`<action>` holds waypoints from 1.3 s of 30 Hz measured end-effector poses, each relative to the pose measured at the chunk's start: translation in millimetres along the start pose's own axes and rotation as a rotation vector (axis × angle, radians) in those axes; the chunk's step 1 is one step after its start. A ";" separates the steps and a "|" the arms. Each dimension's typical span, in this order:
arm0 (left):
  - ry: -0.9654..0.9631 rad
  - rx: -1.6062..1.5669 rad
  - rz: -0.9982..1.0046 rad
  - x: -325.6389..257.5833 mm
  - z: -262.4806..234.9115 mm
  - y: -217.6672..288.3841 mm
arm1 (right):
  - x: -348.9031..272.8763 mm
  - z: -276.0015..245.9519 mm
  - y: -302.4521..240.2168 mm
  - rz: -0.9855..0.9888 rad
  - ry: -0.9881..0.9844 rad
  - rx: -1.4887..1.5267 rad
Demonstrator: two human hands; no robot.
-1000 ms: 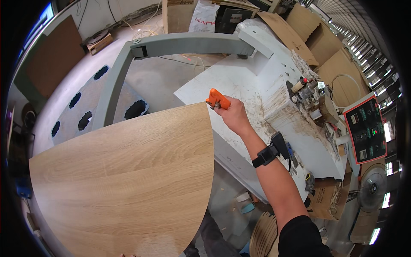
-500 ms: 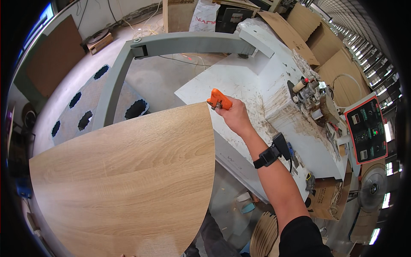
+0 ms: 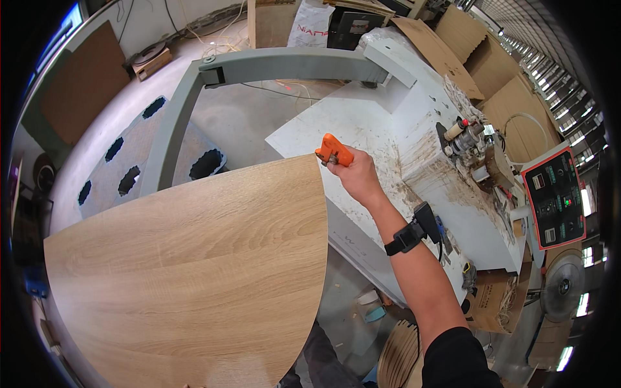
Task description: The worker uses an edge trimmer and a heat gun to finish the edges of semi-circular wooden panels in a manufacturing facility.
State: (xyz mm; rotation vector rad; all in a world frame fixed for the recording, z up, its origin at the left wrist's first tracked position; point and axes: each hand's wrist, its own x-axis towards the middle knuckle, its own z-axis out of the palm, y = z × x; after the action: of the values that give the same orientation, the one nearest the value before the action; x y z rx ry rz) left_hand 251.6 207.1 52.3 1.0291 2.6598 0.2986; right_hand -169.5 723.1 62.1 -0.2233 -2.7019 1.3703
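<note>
hands — right one (image 3: 358, 176) gripping smooth orange tool (image 3: 337, 150) at broad, wood-grained board (image 3: 194, 278); left one (image 3: 186, 386) barely visible — can't tell.

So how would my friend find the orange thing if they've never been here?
Start with the big wood-grain board filling the lower left. At its top right corner, the right hand holds a small tool. Its bright orange colour sets it apart from the pale board and the dusty white surface behind.
</note>
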 end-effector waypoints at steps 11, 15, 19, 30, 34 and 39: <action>-0.007 -0.008 0.002 2.9 -3.5 -0.8 | -0.4 -2.6 -3.5 -0.008 0.000 -0.028; -0.005 -0.008 0.004 1.7 -3.4 -0.5 | -1.2 -1.1 -5.1 -0.007 0.004 -0.032; -0.013 -0.017 0.005 2.9 -4.3 -0.3 | -2.2 -2.7 -6.4 -0.011 0.004 -0.016; -0.003 -0.028 0.010 1.2 -1.2 -0.5 | 2.4 2.2 7.7 -0.231 0.030 -0.123; -0.021 -0.032 0.013 8.9 -4.5 1.0 | 3.2 -4.3 5.5 -0.401 0.035 -0.297; -0.071 -0.032 -0.050 30.9 -12.3 9.7 | 1.0 6.2 -6.2 -0.523 -0.025 -0.251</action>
State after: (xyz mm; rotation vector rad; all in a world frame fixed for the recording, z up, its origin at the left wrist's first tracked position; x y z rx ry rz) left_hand 231.8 234.1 61.2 0.9445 2.6045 0.2882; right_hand -172.1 714.8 63.5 0.4542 -2.6679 0.8902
